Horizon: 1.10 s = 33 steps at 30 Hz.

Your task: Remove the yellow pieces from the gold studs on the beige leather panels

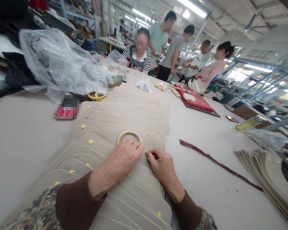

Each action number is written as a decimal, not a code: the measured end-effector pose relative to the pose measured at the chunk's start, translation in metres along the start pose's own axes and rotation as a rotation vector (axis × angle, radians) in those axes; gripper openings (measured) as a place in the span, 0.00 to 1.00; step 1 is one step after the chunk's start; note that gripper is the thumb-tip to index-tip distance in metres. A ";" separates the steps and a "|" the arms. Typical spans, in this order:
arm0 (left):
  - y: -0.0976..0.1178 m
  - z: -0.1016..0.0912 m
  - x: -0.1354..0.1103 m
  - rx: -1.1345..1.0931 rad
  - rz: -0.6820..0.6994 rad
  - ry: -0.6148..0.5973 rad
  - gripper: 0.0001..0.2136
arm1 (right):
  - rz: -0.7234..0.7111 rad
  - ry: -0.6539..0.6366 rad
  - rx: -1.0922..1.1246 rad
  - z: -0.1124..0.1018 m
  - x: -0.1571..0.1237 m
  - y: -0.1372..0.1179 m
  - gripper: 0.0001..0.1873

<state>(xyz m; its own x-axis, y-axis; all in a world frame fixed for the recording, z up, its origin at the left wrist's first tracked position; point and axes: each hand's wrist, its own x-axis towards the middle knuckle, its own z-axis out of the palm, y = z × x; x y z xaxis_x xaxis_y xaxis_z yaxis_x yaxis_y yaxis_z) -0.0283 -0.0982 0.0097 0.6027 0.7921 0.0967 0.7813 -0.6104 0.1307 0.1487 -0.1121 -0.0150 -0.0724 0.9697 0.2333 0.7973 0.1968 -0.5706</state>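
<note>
Left hand (pixel 121 161) flat on top panel (pixel 153 135), fingers loose, tips touching the tape ring (pixel 129 133). Right hand (pixel 163 166) just beside it, fingers pinched together on the panel; can't tell if they hold anything. Risk: fanned stack (pixel 134 198) probably slides on the table (pixel 21 147) if left-hand pressure drifts sideways, and the ring gets knocked off.
</note>
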 end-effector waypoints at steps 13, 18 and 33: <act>-0.008 -0.004 -0.002 -0.135 0.097 0.118 0.07 | -0.096 -0.357 -0.030 -0.024 0.006 0.002 0.16; -0.011 0.005 -0.003 -0.252 0.164 0.225 0.07 | -0.008 -0.259 0.213 -0.023 0.006 0.007 0.19; -0.001 0.012 -0.005 -0.368 0.173 0.228 0.07 | -0.456 0.130 0.120 -0.012 -0.001 -0.002 0.09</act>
<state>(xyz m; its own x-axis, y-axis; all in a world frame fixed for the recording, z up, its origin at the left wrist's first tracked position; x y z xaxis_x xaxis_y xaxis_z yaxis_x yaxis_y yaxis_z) -0.0304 -0.1016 -0.0027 0.6356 0.6848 0.3565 0.5382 -0.7241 0.4313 0.1542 -0.1149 -0.0044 -0.3165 0.7561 0.5729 0.6268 0.6200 -0.4720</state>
